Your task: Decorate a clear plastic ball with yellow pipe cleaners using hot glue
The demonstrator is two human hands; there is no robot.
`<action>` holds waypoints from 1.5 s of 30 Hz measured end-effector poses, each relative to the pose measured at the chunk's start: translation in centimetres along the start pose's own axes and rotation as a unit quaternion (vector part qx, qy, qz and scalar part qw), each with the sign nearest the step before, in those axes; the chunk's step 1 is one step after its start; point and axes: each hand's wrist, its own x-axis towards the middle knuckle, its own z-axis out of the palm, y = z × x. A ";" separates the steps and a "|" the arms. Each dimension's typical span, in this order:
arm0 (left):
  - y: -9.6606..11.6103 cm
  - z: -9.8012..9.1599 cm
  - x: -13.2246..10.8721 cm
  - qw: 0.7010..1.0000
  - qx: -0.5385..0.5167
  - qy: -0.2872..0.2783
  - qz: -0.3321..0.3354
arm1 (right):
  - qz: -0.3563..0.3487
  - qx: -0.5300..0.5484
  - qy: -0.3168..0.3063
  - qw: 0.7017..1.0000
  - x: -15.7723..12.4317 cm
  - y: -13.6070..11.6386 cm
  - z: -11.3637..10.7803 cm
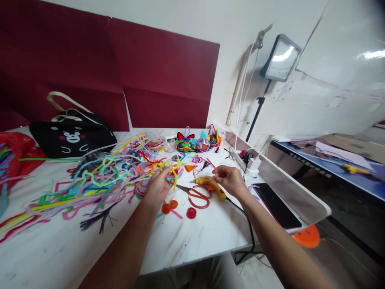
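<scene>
My left hand [159, 184] is closed at the near edge of a heap of pipe cleaners, with a bent yellow pipe cleaner [175, 181] between its fingers. Fingers pinched, my right hand [230, 179] hovers just behind the yellow glue gun [207, 180]; anything in that pinch is too small to make out. Under the glue gun lie scissors with orange handles [199, 202], blades toward my left hand. Coiled orange discs [170, 206] and a coiled red disc [191, 212] rest nearer to me on the white table.
Loose pipe cleaners [99, 176] cover the table's left side, before a black bag [73, 138]. Colourful decorated balls [203, 144] stand at the back. On the right are a phone [275, 204], a power strip [246, 160] and the glue gun's black cord [251, 228].
</scene>
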 end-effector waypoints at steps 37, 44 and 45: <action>-0.3 0.2 0.5 1.000 0.008 -0.015 0.005 | -0.049 -0.280 -0.200 0.938 -3.3 -0.7 0.0; -0.5 -0.3 0.9 1.000 0.000 -0.007 0.006 | -0.080 -0.375 -0.282 0.879 -3.5 -2.8 4.9; -0.5 -0.4 0.9 1.000 -0.003 -0.008 0.007 | -0.074 -0.384 -0.291 0.873 -3.2 -3.0 5.2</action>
